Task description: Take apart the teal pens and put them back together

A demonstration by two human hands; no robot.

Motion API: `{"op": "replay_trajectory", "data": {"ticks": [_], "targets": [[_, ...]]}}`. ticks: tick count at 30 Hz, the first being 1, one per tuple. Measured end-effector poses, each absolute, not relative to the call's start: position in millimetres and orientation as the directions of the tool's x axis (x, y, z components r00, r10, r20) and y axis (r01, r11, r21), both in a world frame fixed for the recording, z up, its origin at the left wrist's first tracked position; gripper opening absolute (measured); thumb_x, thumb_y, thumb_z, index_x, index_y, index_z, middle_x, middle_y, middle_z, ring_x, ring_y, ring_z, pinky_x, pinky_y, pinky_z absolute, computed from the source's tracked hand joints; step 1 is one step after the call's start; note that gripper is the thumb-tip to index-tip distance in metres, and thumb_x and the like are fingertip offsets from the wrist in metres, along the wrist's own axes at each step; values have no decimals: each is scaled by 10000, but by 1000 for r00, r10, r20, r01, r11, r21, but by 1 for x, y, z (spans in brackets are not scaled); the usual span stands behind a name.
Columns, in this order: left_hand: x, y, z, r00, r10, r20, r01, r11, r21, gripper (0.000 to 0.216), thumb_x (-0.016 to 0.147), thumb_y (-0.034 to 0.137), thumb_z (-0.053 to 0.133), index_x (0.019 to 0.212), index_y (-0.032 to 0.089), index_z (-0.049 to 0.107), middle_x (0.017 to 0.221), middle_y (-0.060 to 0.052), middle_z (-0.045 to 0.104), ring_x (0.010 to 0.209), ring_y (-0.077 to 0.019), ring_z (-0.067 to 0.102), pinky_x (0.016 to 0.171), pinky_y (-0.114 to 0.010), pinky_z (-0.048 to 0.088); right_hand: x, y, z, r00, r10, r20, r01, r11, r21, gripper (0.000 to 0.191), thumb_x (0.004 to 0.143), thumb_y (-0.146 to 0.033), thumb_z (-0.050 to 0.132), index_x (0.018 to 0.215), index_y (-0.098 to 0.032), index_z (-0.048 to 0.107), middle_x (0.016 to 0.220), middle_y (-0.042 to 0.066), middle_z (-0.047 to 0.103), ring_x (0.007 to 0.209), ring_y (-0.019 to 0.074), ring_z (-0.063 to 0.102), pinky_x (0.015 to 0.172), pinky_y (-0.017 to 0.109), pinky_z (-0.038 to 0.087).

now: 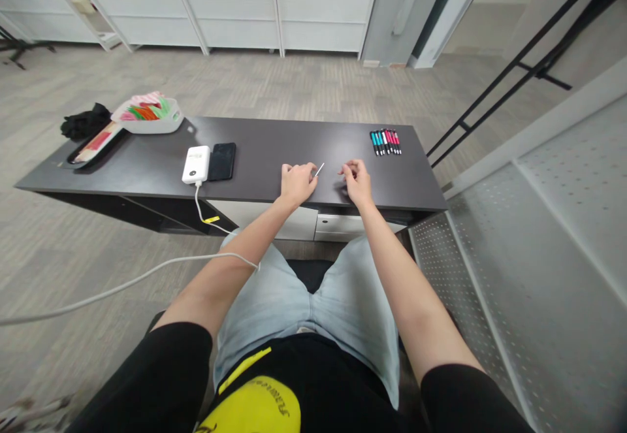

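Note:
My left hand [298, 183] rests over the desk near its front edge, fingers closed around a thin, pale stick [320, 169] whose tip points up and to the right. The hand hides the rest of the stick, and its exact kind is too small to tell. A short way to the right is my right hand [357, 181], its fingers curled in and thumb close to the fingertips. Whatever it may hold is hidden. Behind it, a row of several pens [385, 142] in teal, black, red and pink lies side by side on the desk.
On the dark desk [274, 142], a white power bank [196, 164] with a white cable [147, 277] lies beside a black phone [222, 161]. Farther left are a white basket [171, 121] of colourful items, a long black tray [100, 144] and a black cloth [85, 121].

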State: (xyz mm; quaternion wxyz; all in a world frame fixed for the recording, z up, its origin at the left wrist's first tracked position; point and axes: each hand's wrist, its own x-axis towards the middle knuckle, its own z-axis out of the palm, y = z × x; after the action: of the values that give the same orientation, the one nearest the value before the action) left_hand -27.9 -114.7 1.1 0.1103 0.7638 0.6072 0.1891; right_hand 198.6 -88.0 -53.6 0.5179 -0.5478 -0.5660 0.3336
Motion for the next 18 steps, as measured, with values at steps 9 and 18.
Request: {"op": "replay_trajectory", "data": {"ticks": [9,18], "targets": [[-12,-82,-29,231,944,234,864,-310,397,175,1107,281,701,1227,291,828,943,-81,893,1090,-394,817,1137,-609,435,199,-85,-52,170,966,195,187,162,-969,435,1094,-707,764,1118,-328,552,996,36,883,893,249,783,984,426,678],[-22,-89,-34,229,929,291,858,-334,390,258,1152,360,706,1320,282,884,1369,-161,886,1332,-434,734,1170,-639,456,202,-81,-62,139,969,203,228,168,-959,535,1041,-839,735,1106,-315,652,926,33,781,820,255,711,847,433,651]]}}
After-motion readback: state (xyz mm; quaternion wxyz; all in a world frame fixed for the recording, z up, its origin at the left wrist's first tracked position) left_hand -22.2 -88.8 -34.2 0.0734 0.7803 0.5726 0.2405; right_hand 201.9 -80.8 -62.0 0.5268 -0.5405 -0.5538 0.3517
